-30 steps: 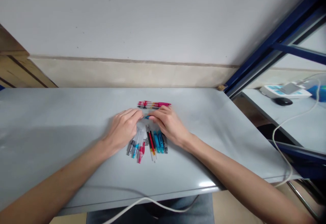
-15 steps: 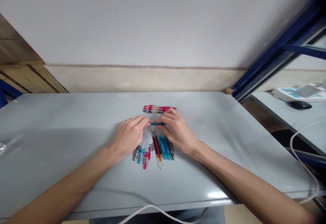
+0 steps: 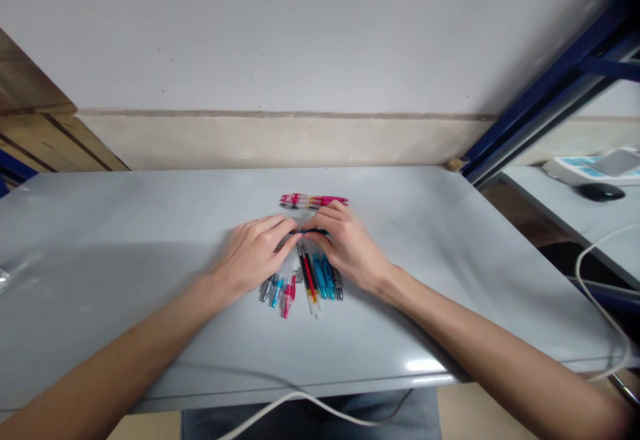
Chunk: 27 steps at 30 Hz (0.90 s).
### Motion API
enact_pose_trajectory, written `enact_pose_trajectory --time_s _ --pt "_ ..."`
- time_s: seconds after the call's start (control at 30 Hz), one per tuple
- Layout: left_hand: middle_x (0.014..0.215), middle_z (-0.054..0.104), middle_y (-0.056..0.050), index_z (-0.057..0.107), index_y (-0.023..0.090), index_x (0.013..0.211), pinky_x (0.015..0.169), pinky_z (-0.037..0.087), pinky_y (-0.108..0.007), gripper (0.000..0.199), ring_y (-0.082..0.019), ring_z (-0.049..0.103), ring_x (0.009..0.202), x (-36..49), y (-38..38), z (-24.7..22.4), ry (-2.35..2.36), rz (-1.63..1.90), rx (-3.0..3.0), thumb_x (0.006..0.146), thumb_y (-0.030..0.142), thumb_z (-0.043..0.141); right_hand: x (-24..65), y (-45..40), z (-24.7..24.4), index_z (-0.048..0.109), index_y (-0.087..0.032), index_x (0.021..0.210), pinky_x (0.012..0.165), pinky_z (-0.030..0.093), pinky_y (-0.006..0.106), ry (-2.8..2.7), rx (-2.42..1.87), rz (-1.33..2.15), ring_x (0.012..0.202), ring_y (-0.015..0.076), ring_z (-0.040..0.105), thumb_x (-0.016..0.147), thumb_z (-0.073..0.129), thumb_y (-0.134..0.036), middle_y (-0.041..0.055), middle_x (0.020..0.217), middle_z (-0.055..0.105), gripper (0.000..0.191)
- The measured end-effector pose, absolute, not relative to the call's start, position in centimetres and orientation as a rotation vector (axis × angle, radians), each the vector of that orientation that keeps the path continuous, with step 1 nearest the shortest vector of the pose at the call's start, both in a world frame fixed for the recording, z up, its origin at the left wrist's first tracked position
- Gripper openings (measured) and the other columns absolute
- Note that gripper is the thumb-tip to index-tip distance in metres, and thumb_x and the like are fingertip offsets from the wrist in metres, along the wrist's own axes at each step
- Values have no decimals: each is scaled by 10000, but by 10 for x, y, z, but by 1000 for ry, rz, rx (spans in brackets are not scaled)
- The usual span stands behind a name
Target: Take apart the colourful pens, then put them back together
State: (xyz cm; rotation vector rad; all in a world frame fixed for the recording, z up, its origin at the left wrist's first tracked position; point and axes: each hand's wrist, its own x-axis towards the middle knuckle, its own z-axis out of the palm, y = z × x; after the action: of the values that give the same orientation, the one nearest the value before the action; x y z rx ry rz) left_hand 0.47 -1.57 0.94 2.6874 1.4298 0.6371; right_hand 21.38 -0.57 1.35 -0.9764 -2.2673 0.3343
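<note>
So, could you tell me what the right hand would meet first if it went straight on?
The right hand would meet the dark blue pen first; its fingertips seem already on it.

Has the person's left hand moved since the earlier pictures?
Yes, the left hand has shifted slightly rightward, toward the right hand, judged against the pink pens lying on the table beyond them.

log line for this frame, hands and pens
left hand: dark pen | right hand: dark pen | pen fan below | pink pens beyond
</note>
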Motion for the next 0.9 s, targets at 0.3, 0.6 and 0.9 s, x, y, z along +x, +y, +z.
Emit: enact_pose_trajectory --time_s 0.3,0.6,0.9 --pt "821 646 -49 649 182 873 736 426 -324 311 -200 608 808 4 -14 11 1373 697 2816 1054 220 400 210 -10 18 654 -174 962 822 408 366 -2358 -1012 353 843 231 514 1048 479 -189 72 875 673 195" --pt "792 647 -15 669 220 896 605 340 -297 267 -171 599 729 4 -16 9 1454 663 2734 1025 209 436 214 -5 15 652 -170 930 781 425 317 -2233 -980 414 852 202 570 981 559 -100 60 913 655 127" --pt "944 720 -26 676 226 994 728 437 -290 252 -179 646 819 -5 -7 5 1470 760 2496 1030 256 428 228 6 20 704 -194 1056 841 475 350 -2074 -1036 438 939 216 638 1046 485 -212 84 1021 720 220"
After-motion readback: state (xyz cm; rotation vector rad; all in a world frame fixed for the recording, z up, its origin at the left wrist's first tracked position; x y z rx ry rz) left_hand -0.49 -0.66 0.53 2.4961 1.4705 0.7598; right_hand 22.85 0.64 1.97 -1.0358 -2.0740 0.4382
